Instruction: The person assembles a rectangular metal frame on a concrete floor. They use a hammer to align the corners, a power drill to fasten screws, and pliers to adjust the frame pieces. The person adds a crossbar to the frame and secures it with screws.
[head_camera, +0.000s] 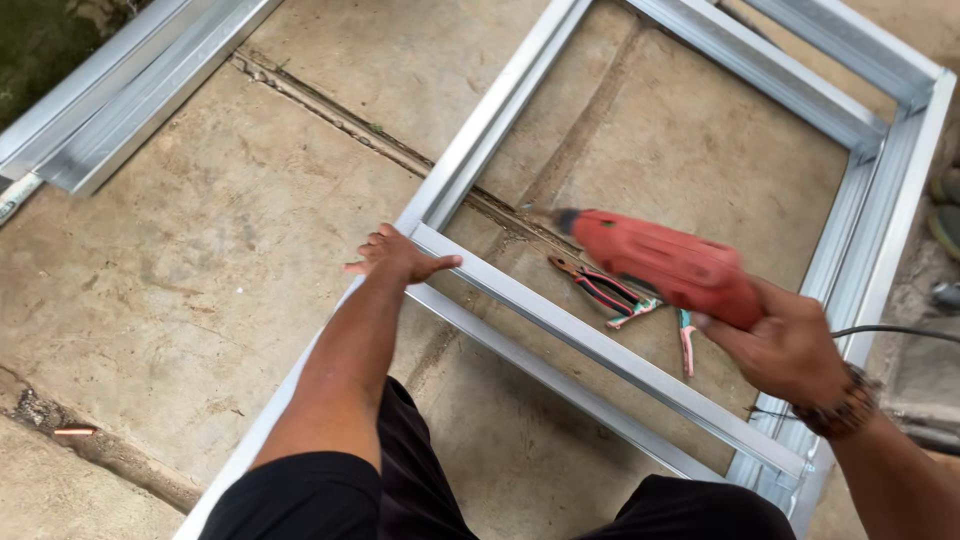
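L hand (400, 258) flat on 1 frame (600, 345) | R hand (790, 350) grips 1 drill (665, 265) | 2 pliers (612, 293)

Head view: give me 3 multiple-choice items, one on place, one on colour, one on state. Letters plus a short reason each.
1. Where do the pliers lie?
A. on the concrete inside the metal frame
B. on top of the spare rails at upper left
C. in the left hand

2. What colour is the drill body?
A. blue
B. red
C. yellow

3. What is the left hand doing?
A. gripping the drill
B. hanging clear of everything
C. resting flat on the frame's corner joint

Answers:
1 A, they sit on the floor between the frame's rails.
2 B, the casing in the right hand is red.
3 C, palm down, fingers spread, on the corner joint.
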